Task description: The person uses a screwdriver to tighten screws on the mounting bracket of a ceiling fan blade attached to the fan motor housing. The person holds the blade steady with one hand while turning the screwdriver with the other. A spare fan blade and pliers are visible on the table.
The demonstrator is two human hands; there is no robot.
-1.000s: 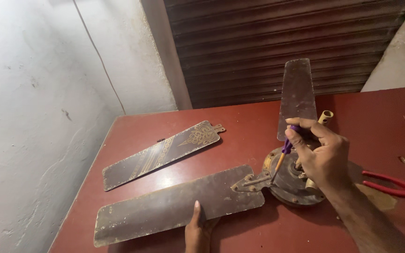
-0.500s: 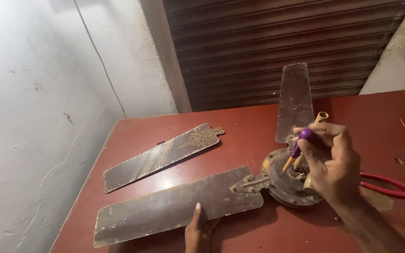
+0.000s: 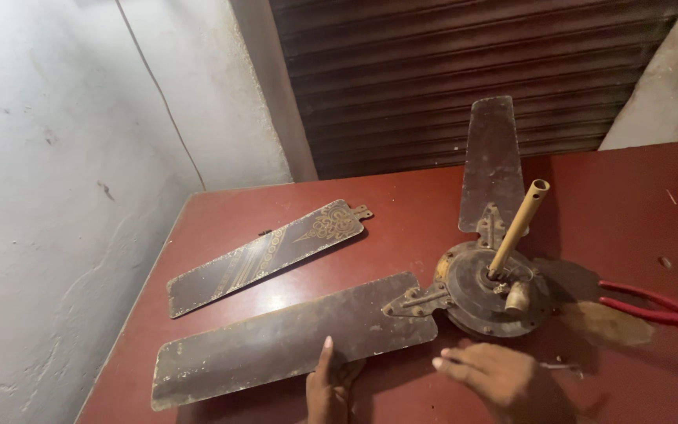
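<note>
An old brown ceiling fan lies on a red table (image 3: 410, 212), its round motor (image 3: 476, 294) facing up with a brass downrod (image 3: 519, 224) sticking out at a slant. My left hand (image 3: 329, 389) grips the near edge of the long front blade (image 3: 284, 341), thumb on top. My right hand (image 3: 504, 381) rests low on the table just in front of the motor, knuckles up. A thin metal shaft (image 3: 563, 366) pokes out from under it, apparently the screwdriver. A second blade (image 3: 492, 161) points away from me.
A loose decorated blade (image 3: 264, 255) lies apart at the left. Red-handled pliers (image 3: 649, 305) lie at the right, beside another dusty blade (image 3: 602, 318). A white wall (image 3: 56, 196) borders the table's left edge, and a dark roller shutter (image 3: 464, 71) stands behind it.
My right hand has dropped from above the motor, where it held a purple-handled screwdriver, down to the table in front of it. The downrod is now uncovered. My left hand stays on the blade.
</note>
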